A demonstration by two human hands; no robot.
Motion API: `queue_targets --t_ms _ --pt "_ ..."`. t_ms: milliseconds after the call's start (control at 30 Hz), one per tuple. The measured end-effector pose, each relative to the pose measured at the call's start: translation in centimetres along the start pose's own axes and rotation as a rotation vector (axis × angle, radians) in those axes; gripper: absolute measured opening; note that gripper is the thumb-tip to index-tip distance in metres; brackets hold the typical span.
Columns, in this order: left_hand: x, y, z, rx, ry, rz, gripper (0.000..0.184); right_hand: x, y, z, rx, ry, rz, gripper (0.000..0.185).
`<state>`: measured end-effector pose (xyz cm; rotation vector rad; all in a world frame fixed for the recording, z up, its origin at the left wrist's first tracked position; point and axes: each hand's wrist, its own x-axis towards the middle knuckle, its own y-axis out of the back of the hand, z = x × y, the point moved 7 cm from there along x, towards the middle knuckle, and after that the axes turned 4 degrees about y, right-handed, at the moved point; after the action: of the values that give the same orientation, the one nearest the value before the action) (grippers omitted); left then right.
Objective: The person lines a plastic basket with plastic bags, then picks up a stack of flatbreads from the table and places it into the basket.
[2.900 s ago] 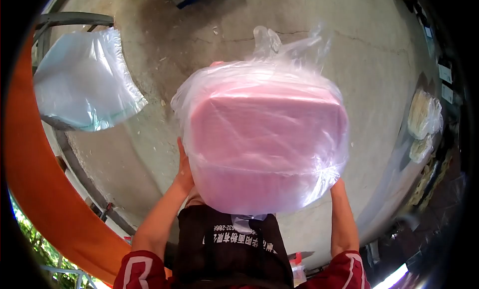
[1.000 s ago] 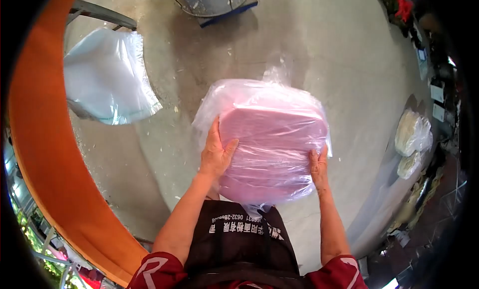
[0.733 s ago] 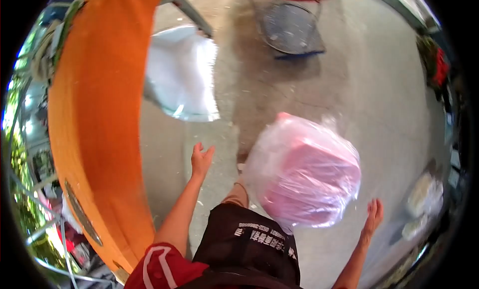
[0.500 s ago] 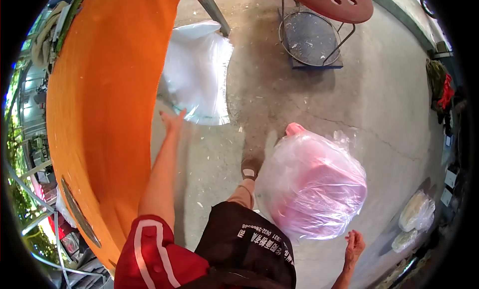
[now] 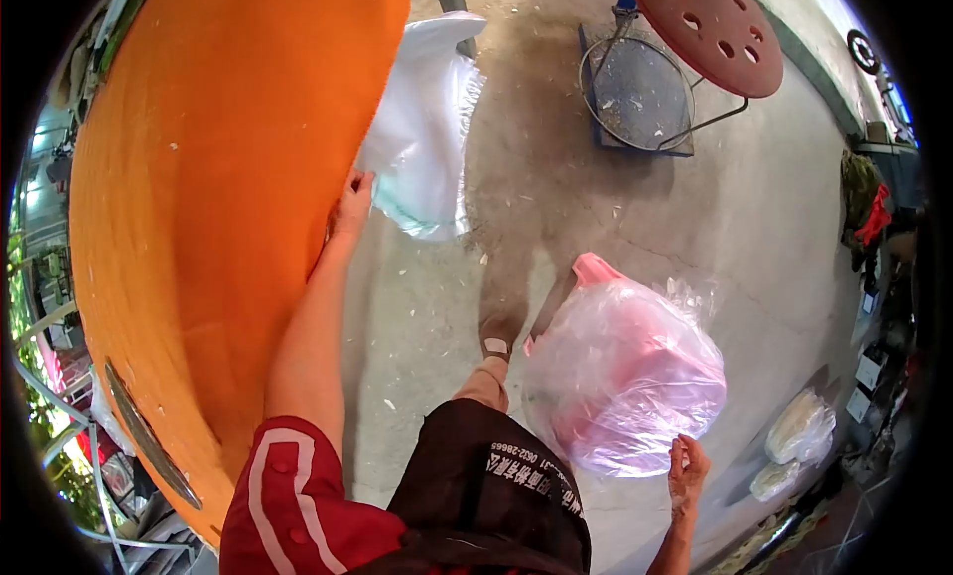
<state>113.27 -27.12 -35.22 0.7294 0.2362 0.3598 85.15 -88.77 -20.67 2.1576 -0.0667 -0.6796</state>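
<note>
Beside the edge of the orange cloth (image 5: 248, 128), my left hand (image 5: 349, 208) is raised with its fingers loosely bent and slightly apart. Nothing shows between them. A white woven sack (image 5: 422, 119) lies just beyond that hand. On the right, my right hand (image 5: 687, 471) is at the near edge of a clear plastic bag (image 5: 635, 377) with pink contents. Its fingers are half curled, with a gap to the thumb, and no held thing is visible. Whether they touch the bag I cannot tell.
A red round stool (image 5: 710, 34) with holes in its seat stands ahead over a blue-edged platform (image 5: 645, 104). Wrapped clear plastic bundles (image 5: 799, 431) lie at right. My shoe (image 5: 496, 339) is on the concrete floor (image 5: 427, 307).
My left hand's spread fingers have drawn closer together, and it is now nearer the orange cloth's edge. My right hand has moved up and left towards the plastic bag. The view has shifted.
</note>
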Motion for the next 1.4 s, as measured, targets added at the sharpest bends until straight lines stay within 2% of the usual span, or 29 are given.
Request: queue_targets --t_ms 67,167,267,300,400,433,467,500,533,567,600,733,767,800,833,867,900,933,1000,1067,1167,1267,1300,1400 --pt "-2.1 1.1 2.3 0.091 -0.077 0.055 0.020 -0.1 -0.4 -0.9 -0.003 0.026 -0.012 0.012" --pt "-4.8 2.2 4.2 0.207 -0.104 0.026 0.021 -0.6 -1.0 -1.9 -0.018 0.057 -0.039 0.012" --pt "-6.3 2.8 5.8 0.144 -0.152 0.070 0.022 -1.1 -1.6 -3.9 -0.034 0.082 -0.056 0.012" --pt "-6.8 3.0 6.3 0.170 -0.214 0.155 0.020 -1.1 -1.8 -4.4 -0.035 0.097 -0.061 0.012" --pt "-7.9 2.9 4.9 -0.131 0.080 0.043 0.020 -0.6 -2.6 -6.6 0.067 0.095 -0.126 0.015" --pt "-8.7 1.8 3.9 -0.499 0.347 -0.106 0.019 -0.4 -2.8 -10.0 0.141 0.123 -0.145 0.016" --pt "-9.1 1.8 4.6 -0.627 0.390 -0.164 0.019 -0.2 -2.9 -14.1 0.213 0.152 -0.165 0.017" --pt "-9.6 1.9 5.5 -0.754 0.433 -0.225 0.018 -0.5 -2.9 -19.7 0.547 0.077 -0.286 0.022" --pt "-10.2 1.9 6.6 -0.880 0.477 -0.288 0.017 -1.5 -2.1 -26.0 0.804 0.170 -0.427 0.020" --pt "-10.9 2.2 7.4 -0.911 0.531 -0.289 0.017 -3.2 -1.2 -32.1 0.875 0.348 -0.636 0.030" --pt "-11.4 2.5 8.4 -0.943 0.579 -0.289 0.016 -5.0 -0.3 -37.3 0.763 0.622 -0.928 0.026" --pt "-12.2 2.9 11.3 -1.065 0.677 -0.335 0.015 -9.4 1.2 -43.9 1.075 1.165 -1.221 0.037" --pt "-12.5 2.9 11.8 -1.091 0.679 -0.342 0.015 -7.9 -0.8 -43.5 0.983 0.958 -1.050 0.023" --pt "-12.7 3.0 12.1 -1.118 0.682 -0.352 0.014 -6.1 -3.4 -41.8 0.879 0.754 -0.876 0.019" --pt "-12.9 2.8 12.0 -1.172 0.669 -0.410 0.014 -3.9 -5.3 -40.8 0.528 0.863 -0.491 0.020" --pt "-13.1 2.8 12.0 -1.181 0.682 -0.411 0.014 -1.8 -7.2 -39.6 0.147 0.837 -0.130 0.024" --pt "-13.3 2.8 12.3 -1.190 0.689 -0.417 0.014 0.6 -10.5 -38.2 0.104 0.859 -0.220 0.014" --pt "-13.1 2.9 12.7 -1.198 0.691 -0.423 0.014 1.7 -11.9 -39.0 -0.011 0.915 -0.071 0.012" --pt "-13.3 3.2 13.3 -1.225 0.666 -0.439 0.015 2.3 -14.8 -38.3 -0.106 0.951 0.011 0.011" --pt "-13.0 3.4 13.7 -1.232 0.631 -0.447 0.016 3.4 -17.4 -37.1 -0.061 0.934 -0.084 0.012" --pt "-12.8 3.6 13.1 -1.166 0.575 -0.422 0.018 3.9 -16.2 -37.4 -0.109 0.862 -0.116 0.010" --pt "-13.3 4.8 13.9 -0.951 0.529 -0.290 0.018 4.1 -14.6 -38.7 -0.161 0.835 -0.082 0.012" --pt "-14.4 4.1 12.9 -0.949 0.608 -0.308 0.027 4.1 -14.1 -39.2 -0.197 0.839 -0.079 0.012" --pt "-18.5 2.9 14.5 -1.294 0.784 -0.703 0.034 3.2 -13.3 -40.4 -0.179 0.902 -0.107 0.010"
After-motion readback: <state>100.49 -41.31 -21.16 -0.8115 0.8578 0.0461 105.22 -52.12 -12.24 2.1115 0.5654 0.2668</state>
